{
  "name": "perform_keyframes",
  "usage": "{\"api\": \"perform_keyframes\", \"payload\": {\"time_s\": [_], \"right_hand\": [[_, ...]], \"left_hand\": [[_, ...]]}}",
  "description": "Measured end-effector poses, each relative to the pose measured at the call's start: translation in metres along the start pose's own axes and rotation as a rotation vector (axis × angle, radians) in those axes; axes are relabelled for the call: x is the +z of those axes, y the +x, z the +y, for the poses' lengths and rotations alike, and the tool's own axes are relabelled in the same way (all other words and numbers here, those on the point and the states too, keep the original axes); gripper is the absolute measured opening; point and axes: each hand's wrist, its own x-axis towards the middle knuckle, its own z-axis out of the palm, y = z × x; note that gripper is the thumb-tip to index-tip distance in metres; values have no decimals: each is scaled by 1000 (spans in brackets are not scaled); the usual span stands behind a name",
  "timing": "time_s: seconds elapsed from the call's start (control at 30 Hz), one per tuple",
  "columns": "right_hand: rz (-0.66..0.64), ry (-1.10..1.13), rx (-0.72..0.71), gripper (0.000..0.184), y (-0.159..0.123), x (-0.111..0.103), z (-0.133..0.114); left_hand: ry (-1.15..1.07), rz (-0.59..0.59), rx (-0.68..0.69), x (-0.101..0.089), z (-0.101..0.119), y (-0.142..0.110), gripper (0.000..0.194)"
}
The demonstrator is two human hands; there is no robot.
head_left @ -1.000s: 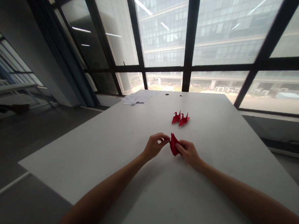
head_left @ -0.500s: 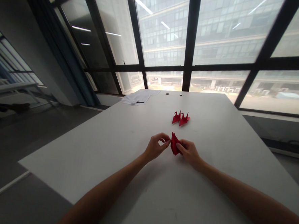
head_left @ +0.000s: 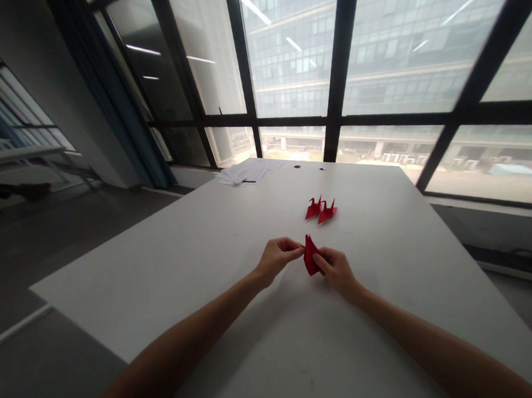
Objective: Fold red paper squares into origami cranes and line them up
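A red folded paper crane (head_left: 310,256) is held between my two hands, just above the white table (head_left: 227,244). My right hand (head_left: 336,272) grips its body from the right, thumb on the near face. At its left edge, my left hand (head_left: 278,258) pinches a narrow point of the paper between thumb and fingertips. The wings lie together, and part of the paper is hidden behind my right fingers. Beyond my hands stand two finished-looking red paper cranes, a left one (head_left: 313,209) and a right one (head_left: 327,213), side by side.
Loose white papers (head_left: 243,172) lie at the table's far left corner, with a small dark item on them. Near the far edge is a round dark cable hole (head_left: 297,167). Large windows rise behind the table, and a blue curtain (head_left: 113,105) hangs at the left.
The fingers of my left hand have drawn closer together into a flatter pinch at the paper's left point. My right hand and the two standing cranes stay nearly the same.
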Motion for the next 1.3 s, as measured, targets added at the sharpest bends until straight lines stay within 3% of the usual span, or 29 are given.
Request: {"api": "perform_keyframes", "payload": {"time_s": [0.23, 0.83, 1.3], "right_hand": [[-2, -14, -11, 36, 0, 0, 3], [3, -7, -14, 34, 0, 0, 2], [5, -10, -7, 35, 1, 0, 1]], "left_hand": [[-116, -29, -100, -1, -1, 0, 30], [-164, -24, -113, -3, -3, 2, 31], [-207, -93, -217, -4, 7, 0, 33]]}}
